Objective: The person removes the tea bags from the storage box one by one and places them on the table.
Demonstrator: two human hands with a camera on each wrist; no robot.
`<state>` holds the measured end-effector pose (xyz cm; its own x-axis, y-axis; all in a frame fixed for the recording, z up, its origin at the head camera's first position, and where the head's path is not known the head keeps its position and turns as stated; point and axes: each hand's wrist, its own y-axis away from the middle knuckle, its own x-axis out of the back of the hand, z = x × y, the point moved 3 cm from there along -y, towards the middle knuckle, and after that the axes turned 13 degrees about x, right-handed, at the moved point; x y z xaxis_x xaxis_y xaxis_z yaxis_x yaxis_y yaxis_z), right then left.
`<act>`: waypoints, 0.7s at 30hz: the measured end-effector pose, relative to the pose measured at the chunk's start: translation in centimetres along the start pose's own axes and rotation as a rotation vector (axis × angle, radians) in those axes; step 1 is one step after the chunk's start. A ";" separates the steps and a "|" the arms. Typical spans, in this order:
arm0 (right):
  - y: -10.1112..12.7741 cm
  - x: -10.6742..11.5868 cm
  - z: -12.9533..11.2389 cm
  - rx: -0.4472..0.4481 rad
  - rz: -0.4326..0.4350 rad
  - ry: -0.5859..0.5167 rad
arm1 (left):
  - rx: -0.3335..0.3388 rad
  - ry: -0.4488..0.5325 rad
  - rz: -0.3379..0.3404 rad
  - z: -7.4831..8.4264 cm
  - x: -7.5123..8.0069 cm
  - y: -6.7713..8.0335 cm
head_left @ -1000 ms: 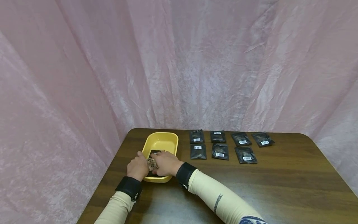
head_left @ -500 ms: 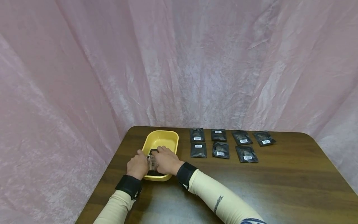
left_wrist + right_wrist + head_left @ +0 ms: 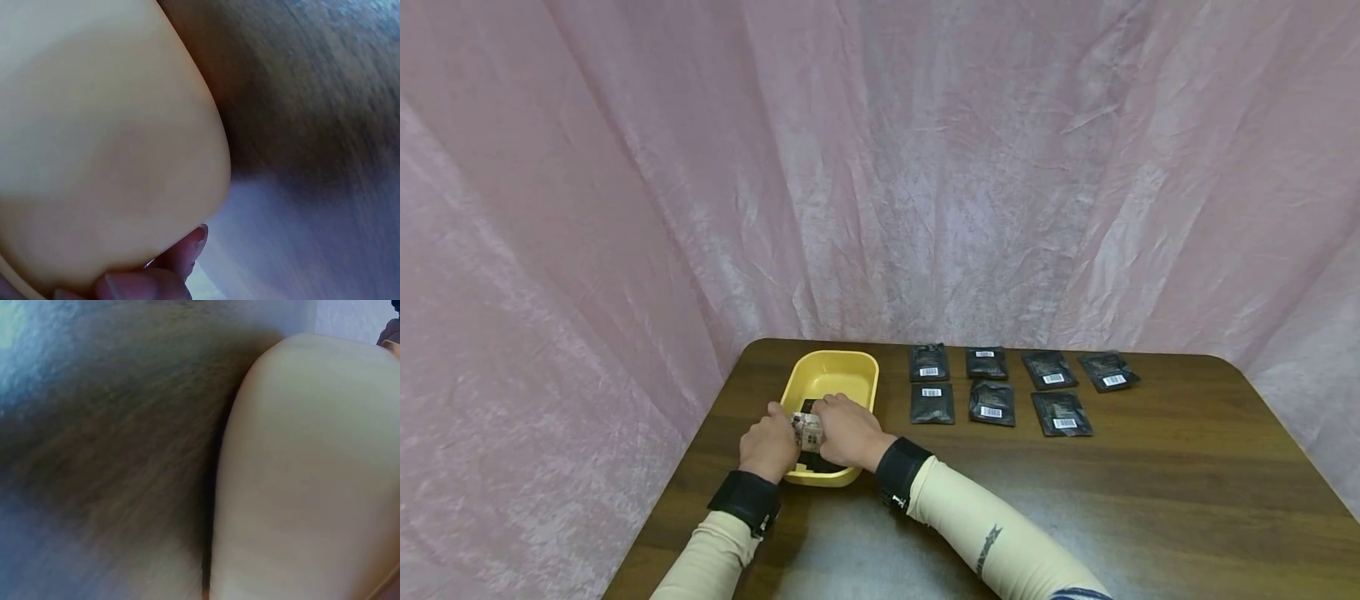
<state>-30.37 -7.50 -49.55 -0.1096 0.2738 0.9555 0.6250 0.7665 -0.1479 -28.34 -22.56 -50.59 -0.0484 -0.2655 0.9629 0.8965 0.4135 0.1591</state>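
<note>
Both hands meet over the near end of the yellow tray (image 3: 833,370) in the head view. My left hand (image 3: 769,442) and my right hand (image 3: 848,432) pinch between them a small pale packet (image 3: 809,430), fingers curled around its two ends, just above the tray. Under the packet I see a dark sachet (image 3: 808,407) lying inside the tray. To the right, on the brown table (image 3: 1150,492), seven black sachets (image 3: 990,403) with barcode labels lie in two rows, well apart from my hands.

From the left wrist camera I see mostly the yellow outer wall of the tray (image 3: 106,144), very close, with the table (image 3: 312,125) beside it. Two fingertips (image 3: 187,247) show at the bottom edge, curled; the packet itself is hidden here.

From the right wrist camera there is only the tray wall (image 3: 306,475) and the blurred table (image 3: 106,456). This view does not show my right hand.

I judge that the step in hand is working on the packet over the tray, perhaps opening it or setting it down; I cannot tell which. The next move calls for a steady pinch on both ends and for keeping the packet over the tray.
</note>
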 end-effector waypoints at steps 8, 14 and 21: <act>0.4 -0.3 0.5 -0.031 0.080 -0.109 | 0.007 -0.009 -0.016 0.0 0.0 0.2; 0.6 -0.4 0.6 -0.050 0.089 -0.122 | 0.012 -0.007 -0.017 -0.2 -0.2 0.0; 0.6 -0.1 0.6 -0.046 0.101 -0.125 | -0.002 0.004 0.007 -0.1 -0.1 -0.2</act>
<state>-30.48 -6.68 -49.87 -0.1382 0.4205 0.8967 0.6721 0.7048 -0.2270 -28.43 -22.72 -50.78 -0.0407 -0.2664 0.9630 0.8976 0.4137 0.1524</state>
